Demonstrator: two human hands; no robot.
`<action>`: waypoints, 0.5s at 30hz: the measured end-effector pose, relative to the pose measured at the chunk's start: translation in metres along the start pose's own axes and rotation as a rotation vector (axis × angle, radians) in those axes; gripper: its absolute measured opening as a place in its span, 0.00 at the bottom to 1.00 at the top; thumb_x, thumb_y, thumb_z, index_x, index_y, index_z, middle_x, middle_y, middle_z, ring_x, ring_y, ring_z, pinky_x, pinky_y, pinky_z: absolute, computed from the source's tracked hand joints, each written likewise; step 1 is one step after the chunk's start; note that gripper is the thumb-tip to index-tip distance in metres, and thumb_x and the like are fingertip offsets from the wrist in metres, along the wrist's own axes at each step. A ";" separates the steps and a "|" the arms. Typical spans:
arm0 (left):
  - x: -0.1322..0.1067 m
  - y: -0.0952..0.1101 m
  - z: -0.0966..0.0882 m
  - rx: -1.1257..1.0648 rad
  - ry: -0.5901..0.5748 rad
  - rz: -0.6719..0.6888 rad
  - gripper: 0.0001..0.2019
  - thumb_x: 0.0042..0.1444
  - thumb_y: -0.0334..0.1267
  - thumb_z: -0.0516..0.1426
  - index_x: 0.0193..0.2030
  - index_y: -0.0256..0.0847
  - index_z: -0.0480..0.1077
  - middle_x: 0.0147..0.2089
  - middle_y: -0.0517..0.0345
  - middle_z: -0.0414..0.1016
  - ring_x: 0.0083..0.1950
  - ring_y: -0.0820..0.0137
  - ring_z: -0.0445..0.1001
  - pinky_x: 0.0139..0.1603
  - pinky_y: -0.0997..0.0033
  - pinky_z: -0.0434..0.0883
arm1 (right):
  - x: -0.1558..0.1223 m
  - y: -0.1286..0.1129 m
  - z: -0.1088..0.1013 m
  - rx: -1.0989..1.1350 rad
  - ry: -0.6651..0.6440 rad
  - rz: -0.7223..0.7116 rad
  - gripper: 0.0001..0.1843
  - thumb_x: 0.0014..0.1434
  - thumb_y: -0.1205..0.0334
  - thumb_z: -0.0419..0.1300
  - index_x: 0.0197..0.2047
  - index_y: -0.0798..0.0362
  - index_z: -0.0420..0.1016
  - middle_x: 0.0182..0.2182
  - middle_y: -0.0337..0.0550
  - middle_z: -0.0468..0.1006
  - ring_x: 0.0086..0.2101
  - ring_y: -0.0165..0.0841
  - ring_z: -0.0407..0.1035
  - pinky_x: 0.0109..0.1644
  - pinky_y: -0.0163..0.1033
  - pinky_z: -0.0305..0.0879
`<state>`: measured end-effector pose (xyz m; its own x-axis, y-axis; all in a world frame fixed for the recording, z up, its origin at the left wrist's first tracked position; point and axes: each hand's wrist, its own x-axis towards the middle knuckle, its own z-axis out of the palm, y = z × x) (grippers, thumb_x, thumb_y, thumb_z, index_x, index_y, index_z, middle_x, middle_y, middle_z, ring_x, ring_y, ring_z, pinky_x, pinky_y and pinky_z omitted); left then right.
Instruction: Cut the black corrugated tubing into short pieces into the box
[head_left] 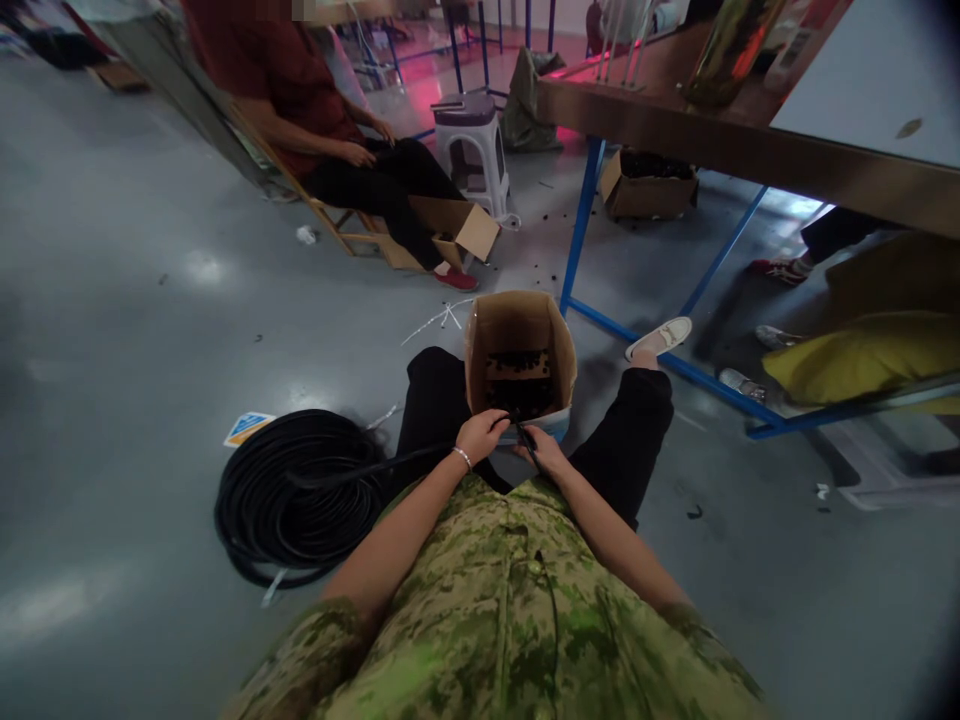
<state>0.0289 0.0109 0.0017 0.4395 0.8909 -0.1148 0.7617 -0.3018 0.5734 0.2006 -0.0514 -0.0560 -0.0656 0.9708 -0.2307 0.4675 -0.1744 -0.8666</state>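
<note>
I sit with an open cardboard box (556,338) between my legs; dark small pieces lie at its bottom. My left hand (480,435) is closed around a black tube (397,462) that runs left to a large black coil (300,497) on the floor. My right hand (541,452) is closed on a dark tool or tube end (526,437) just in front of the box's near edge. The two hands almost touch each other.
A seated person in a red top (300,80) is ahead on a wooden chair with another cardboard box (457,225). A blue-framed table (750,150) stands on the right, a box (645,185) and feet under it. A white stool (474,150) stands beyond.
</note>
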 end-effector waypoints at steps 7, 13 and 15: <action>0.000 0.001 -0.001 0.004 -0.008 -0.009 0.15 0.61 0.41 0.51 0.50 0.42 0.74 0.51 0.56 0.77 0.51 0.67 0.74 0.54 0.70 0.69 | 0.001 0.002 0.000 -0.008 -0.008 -0.020 0.24 0.51 0.55 0.64 0.52 0.51 0.71 0.43 0.46 0.77 0.44 0.40 0.71 0.49 0.44 0.65; 0.000 0.003 -0.005 0.019 -0.052 0.002 0.16 0.61 0.40 0.51 0.51 0.42 0.74 0.53 0.56 0.76 0.53 0.67 0.73 0.55 0.70 0.68 | 0.001 0.002 0.000 -0.052 -0.030 -0.011 0.24 0.51 0.55 0.63 0.51 0.54 0.71 0.43 0.48 0.77 0.43 0.41 0.70 0.48 0.43 0.65; 0.001 0.002 -0.005 0.022 -0.083 0.002 0.16 0.61 0.40 0.51 0.51 0.43 0.74 0.53 0.56 0.76 0.54 0.67 0.73 0.55 0.71 0.68 | 0.001 0.001 -0.001 -0.055 -0.043 -0.003 0.24 0.52 0.54 0.63 0.51 0.53 0.71 0.42 0.47 0.77 0.42 0.40 0.71 0.47 0.43 0.65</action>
<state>0.0285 0.0130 0.0068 0.4784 0.8593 -0.1812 0.7708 -0.3120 0.5555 0.2017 -0.0502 -0.0573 -0.1044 0.9632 -0.2475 0.5151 -0.1605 -0.8420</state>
